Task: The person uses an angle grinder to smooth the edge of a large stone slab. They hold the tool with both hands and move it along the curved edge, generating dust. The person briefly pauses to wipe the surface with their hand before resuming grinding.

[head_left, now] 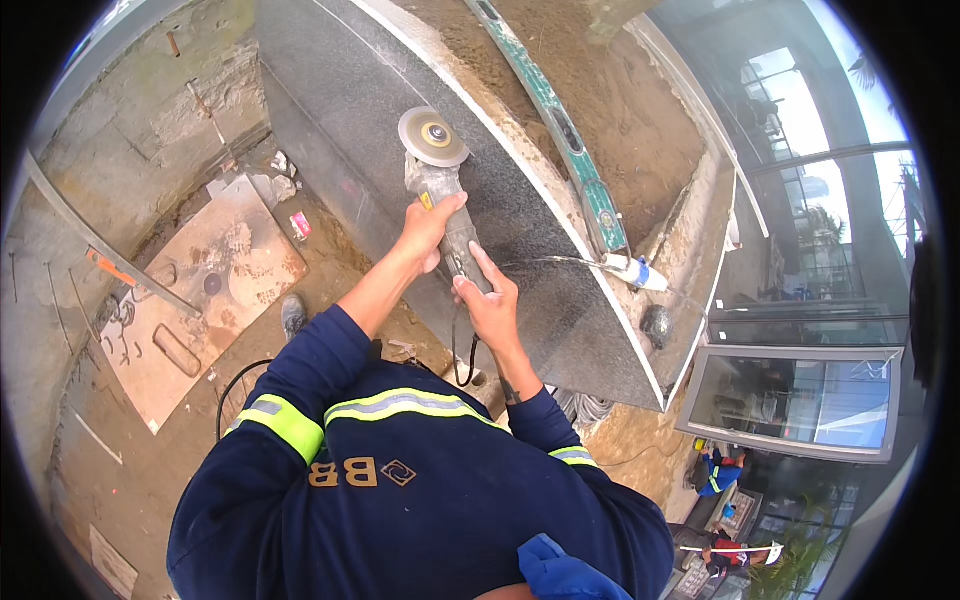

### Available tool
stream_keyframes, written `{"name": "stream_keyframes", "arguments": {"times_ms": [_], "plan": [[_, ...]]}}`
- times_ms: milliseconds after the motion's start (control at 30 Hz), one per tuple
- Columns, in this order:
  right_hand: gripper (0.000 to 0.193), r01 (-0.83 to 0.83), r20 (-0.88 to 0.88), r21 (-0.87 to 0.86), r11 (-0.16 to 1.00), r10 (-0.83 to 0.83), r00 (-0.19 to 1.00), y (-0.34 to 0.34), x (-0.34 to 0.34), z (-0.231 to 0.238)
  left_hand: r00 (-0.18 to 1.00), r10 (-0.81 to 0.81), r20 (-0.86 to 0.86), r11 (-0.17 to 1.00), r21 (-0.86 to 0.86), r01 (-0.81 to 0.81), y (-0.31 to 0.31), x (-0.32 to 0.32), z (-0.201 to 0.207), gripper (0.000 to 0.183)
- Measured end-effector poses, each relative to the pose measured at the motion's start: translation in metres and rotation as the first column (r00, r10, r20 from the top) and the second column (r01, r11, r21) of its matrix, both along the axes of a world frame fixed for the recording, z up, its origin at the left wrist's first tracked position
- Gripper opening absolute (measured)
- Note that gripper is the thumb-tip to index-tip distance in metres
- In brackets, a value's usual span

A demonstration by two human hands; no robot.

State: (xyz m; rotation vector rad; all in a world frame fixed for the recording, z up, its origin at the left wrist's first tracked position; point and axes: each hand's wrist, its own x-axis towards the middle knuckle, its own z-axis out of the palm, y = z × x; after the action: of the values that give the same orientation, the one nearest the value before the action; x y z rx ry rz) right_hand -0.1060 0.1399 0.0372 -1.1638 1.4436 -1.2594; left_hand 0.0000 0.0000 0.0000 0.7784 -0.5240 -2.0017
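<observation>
Both my hands grip a dusty grey angle grinder (437, 182), held over a dark grey granite slab (530, 300). Its round cutting disc (430, 135) points away from me, above the slab's face; whether it touches the stone I cannot tell. My left hand (428, 232) wraps the body behind the head, and my right hand (490, 302) closes round the rear end. A black cord (466, 365) hangs below the right hand. On the slab's right edge lies a white bottle with a blue band (638, 273), a thin stream of water reaching left from its tip.
A green spirit level (560, 125) rests along the slab's far side, beside brown soil (610, 110). At left, a stained board (225, 270) lies on the ground near a shoe (293, 315). A glass facade (820, 260) stands right; two people (718, 470) are at lower right.
</observation>
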Motion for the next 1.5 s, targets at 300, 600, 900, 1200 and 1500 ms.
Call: {"name": "stream_keyframes", "arguments": {"times_ms": [300, 600, 900, 1200, 1500], "plan": [[0.058, 0.011, -0.038, -0.023, 1.000, -0.011, 0.999, 0.016, -0.003, -0.001, 1.000, 0.012, -0.014, 1.000, 0.022, -0.012, 0.019, -0.003, 0.003, 0.035], [0.058, 0.013, -0.124, -0.053, 0.998, -0.019, 0.992, 0.040, -0.015, -0.012, 0.999, 0.025, -0.027, 0.999, 0.030, -0.024, 0.046, -0.008, 0.007, 0.030], [0.058, 0.021, -0.117, -0.049, 0.999, -0.026, 0.993, 0.033, -0.011, -0.010, 0.999, 0.037, -0.011, 0.999, -0.002, -0.038, 0.037, -0.008, -0.001, 0.031], [0.057, 0.022, 0.001, -0.013, 1.000, -0.022, 1.000, 0.016, -0.002, 0.001, 0.999, 0.038, -0.030, 0.998, 0.047, -0.037, 0.021, -0.003, 0.009, 0.032], [0.058, 0.024, 0.003, -0.020, 1.000, -0.024, 1.000, 0.009, 0.000, 0.000, 1.000, -0.009, -0.005, 1.000, 0.016, 0.009, 0.009, -0.001, 0.006, 0.036]]}}
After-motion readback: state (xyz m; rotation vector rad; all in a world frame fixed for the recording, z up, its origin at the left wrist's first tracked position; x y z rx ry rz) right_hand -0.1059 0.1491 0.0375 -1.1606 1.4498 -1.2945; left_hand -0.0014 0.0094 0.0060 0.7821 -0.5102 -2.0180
